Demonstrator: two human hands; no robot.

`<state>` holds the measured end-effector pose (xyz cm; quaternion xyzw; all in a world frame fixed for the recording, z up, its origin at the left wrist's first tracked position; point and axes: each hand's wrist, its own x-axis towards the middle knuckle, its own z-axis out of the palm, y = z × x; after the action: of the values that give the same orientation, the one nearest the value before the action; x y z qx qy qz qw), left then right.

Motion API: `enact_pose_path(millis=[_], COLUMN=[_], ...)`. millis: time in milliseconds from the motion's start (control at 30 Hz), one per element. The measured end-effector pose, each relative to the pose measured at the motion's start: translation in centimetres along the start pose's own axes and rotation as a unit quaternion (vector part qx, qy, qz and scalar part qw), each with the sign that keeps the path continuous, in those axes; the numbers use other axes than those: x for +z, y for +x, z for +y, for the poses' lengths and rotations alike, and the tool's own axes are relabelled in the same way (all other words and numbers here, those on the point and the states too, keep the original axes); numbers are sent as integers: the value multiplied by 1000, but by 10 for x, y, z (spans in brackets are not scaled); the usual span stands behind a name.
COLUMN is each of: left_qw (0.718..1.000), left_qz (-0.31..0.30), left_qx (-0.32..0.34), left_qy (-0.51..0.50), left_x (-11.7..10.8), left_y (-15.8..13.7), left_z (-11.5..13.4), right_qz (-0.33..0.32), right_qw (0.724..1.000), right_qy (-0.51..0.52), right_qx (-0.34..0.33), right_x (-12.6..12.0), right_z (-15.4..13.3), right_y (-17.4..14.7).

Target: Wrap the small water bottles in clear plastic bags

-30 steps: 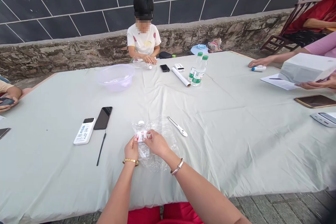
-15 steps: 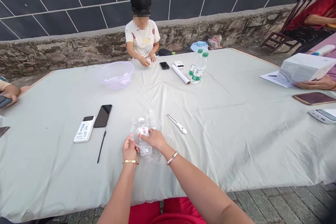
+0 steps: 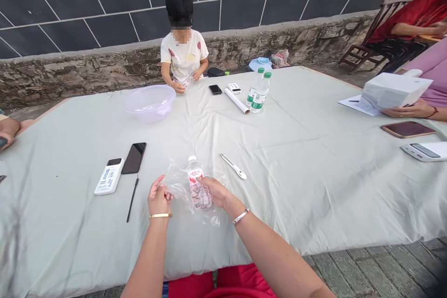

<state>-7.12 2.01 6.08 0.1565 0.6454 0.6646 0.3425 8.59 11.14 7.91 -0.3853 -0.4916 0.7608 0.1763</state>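
Observation:
A clear plastic bottle with a white cap and a red-and-white label leans slightly at the near middle of the table. My right hand is closed around its right side, thumb across the label. Thin clear plastic wrap spreads to the left of the bottle and beneath it. With thumb and fingers, my left hand pinches the wrap's left edge, apart from the bottle. A white utility knife lies just beyond my right hand.
To the left lie a black phone, a white power bank and a black strap. Farther off stand a translucent purple basin and two green-capped bottles by a white roll. Across sits a person; another holds a white box.
My left hand has moved left, drawing the wrap away from the bottle. The bottle has turned and shifted slightly right in my right hand, showing more of its label.

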Motion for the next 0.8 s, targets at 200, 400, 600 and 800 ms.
enact_pose_path(millis=[200,400,600,800], left_qw=[985,927,842,731], left_qz=[-69,-107,-86,-70], left_qx=[-59,31,58,-1], left_qy=[149,359,529,678], left_x=[-51,-62,-61,-59], left_y=[20,24,7,4], left_z=[-9,-1,4,10], right_qz=[-89,218,346,351], right_qw=[989,937,878,870], right_qy=[104,-45,-190,-275], right_qx=[-61,-269,-272,-212], right_x=[-44,-74,-77,-73], right_z=[-14,-31,-33,-37], right_y=[-19,28,81,84])
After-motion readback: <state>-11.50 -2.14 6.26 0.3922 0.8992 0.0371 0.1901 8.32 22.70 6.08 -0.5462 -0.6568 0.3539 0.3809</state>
